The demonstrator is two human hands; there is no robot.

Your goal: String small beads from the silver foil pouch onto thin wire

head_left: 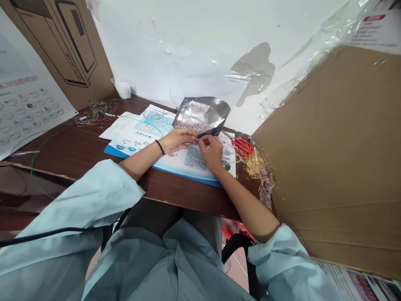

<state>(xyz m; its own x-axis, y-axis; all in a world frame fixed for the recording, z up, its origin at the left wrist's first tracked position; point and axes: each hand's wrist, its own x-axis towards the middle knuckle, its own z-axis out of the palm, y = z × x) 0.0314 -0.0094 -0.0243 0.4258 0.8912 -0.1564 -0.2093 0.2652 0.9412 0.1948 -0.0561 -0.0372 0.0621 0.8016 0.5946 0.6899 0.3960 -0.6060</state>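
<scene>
My left hand [178, 141], with a black band on the wrist, and my right hand [212, 152] meet at their fingertips over printed sheets. Both are closed in a pinch. Whatever sits between the fingers is too small to make out. Just behind them lies an opened silver foil bag [203, 112], with many tiny pink and pale beads [194, 126] along its near side. A thin dark thread [138, 118] curves from the left across the papers towards my left hand. White beads [111, 115] are strung on a line at the left.
Red-handled scissors [243, 147] lie right of my right hand, beside a heap of thin golden sticks [254, 164]. Tangled thin thread [94, 113] lies on the dark table [184, 196] at left. Cardboard walls [338, 159] flank the table; a white sheet [194, 50] stands behind.
</scene>
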